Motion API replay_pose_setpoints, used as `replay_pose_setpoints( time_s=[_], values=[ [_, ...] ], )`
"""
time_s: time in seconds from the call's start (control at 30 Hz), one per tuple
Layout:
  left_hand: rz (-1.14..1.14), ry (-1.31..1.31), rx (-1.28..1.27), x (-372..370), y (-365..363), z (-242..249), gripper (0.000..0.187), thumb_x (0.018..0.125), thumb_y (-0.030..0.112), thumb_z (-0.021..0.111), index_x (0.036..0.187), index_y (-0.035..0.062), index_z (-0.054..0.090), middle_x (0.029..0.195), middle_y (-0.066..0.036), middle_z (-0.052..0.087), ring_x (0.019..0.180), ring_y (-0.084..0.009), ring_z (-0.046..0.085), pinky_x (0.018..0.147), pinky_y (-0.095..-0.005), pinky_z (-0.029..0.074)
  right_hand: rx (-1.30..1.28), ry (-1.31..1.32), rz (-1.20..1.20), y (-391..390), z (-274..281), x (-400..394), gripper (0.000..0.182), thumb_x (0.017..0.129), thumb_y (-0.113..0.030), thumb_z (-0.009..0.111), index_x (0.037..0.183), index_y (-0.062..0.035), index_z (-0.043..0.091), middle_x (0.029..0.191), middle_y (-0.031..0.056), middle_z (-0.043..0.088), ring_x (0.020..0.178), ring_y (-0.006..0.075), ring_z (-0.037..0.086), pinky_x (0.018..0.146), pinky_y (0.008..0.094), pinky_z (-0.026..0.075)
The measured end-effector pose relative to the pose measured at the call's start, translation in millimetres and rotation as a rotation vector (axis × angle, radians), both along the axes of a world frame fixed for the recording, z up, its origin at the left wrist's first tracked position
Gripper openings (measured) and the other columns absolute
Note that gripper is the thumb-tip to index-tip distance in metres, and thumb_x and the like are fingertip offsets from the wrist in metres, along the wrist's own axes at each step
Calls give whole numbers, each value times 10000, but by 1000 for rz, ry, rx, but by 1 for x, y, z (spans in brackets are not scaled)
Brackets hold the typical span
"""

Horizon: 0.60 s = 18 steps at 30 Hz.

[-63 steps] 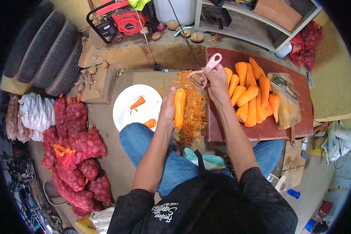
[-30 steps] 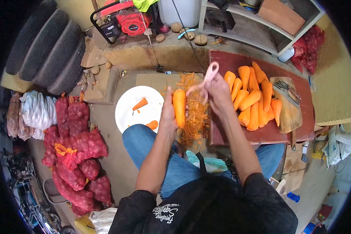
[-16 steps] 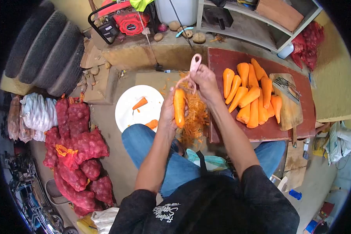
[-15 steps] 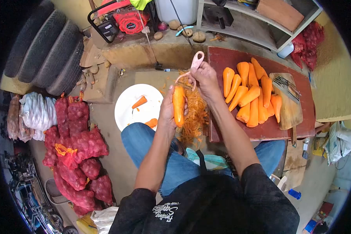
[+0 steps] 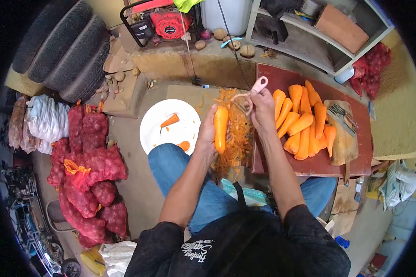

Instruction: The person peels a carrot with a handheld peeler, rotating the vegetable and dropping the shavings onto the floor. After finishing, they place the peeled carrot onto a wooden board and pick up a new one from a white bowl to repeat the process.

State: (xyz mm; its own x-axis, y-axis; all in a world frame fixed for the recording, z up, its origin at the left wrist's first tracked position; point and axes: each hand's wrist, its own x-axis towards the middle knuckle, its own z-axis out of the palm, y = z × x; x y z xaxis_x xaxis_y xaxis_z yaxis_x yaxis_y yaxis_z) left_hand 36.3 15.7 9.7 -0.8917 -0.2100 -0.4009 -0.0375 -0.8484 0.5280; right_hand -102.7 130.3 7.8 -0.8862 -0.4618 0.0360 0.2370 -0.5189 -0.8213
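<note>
My left hand (image 5: pixel 209 134) is closed around a peeled-looking carrot (image 5: pixel 221 129), held upright over the floor. In my right hand (image 5: pixel 263 108) is a pink peeler (image 5: pixel 260 84), its handle pointing up and its blade end turned toward the carrot, a short gap apart. Beneath both hands lies a heap of orange peelings (image 5: pixel 235 138). To the left is a white round basin (image 5: pixel 148 124) with a carrot piece (image 5: pixel 170 121) and another orange piece (image 5: pixel 184 145) in it. Several smooth carrots (image 5: pixel 301 122) are piled on the red table (image 5: pixel 272 161) at my right.
On the table's right side is a wooden board (image 5: pixel 342 150) with a knife or grater-like tool (image 5: pixel 343 115) on it. Red net sacks (image 5: pixel 94 171) fill the left floor. Stacked tyres (image 5: pixel 81 55), a red machine (image 5: pixel 168 25) and a metal shelf (image 5: pixel 305 34) stand at the back.
The right hand with the peeler has moved right and down, away from the carrot. The left hand still holds the carrot, slightly further right in view. The whole view has shifted a little.
</note>
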Motion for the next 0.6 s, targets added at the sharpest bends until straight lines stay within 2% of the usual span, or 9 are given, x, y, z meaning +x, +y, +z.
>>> replay_pose_setpoints(
  time_s=[0.1, 0.2, 0.23, 0.33, 0.43, 0.6],
  values=[
    [79, -20, -20, -4, -5, -10, 461, 983, 531, 519, 960, 78, 601, 721, -64, 612, 510, -153, 585, 426, -271, 484, 104, -23, 119, 26, 30, 37, 200, 943, -75, 642, 1097, -6, 534, 856, 46, 620, 673, 106, 604, 610, 238, 516],
    [192, -91, -13, -9, 4, 9, 440, 976, 510, 543, 967, 73, 596, 711, -64, 609, 513, -150, 587, 430, -270, 487, 115, -11, 326, 32, 35, 76, 218, 935, -78, 656, 1101, -2, 535, 857, 44, 621, 675, 107, 606, 610, 239, 520],
    [242, -123, -16, -11, 8, 17, 428, 976, 494, 553, 977, 68, 591, 707, -69, 612, 513, -150, 591, 425, -269, 486, 138, 31, 331, 29, 28, 70, 204, 932, -79, 664, 1079, -14, 538, 857, 36, 619, 675, 103, 602, 615, 241, 522],
    [92, -97, -211, 0, 6, 19, 432, 981, 499, 542, 986, 69, 589, 722, -72, 619, 521, -155, 596, 423, -275, 489, -19, 1, 116, 2, 8, 23, 193, 933, -74, 663, 1063, -27, 529, 857, 30, 614, 678, 102, 599, 624, 244, 526],
    [80, -90, -140, 4, 7, 20, 447, 977, 522, 545, 1002, 78, 585, 748, -73, 623, 535, -157, 603, 433, -288, 500, -46, 33, 45, -9, 18, -4, 181, 940, -74, 652, 1054, -40, 516, 855, 32, 610, 681, 102, 596, 628, 242, 527],
    [151, 26, -31, -4, 0, 3, 439, 984, 503, 548, 1018, 68, 587, 750, -76, 622, 559, -160, 612, 462, -307, 530, 38, -14, 225, 29, 33, 44, 259, 922, -106, 690, 1107, -30, 525, 863, 36, 627, 691, 105, 616, 632, 244, 535]
  ],
)
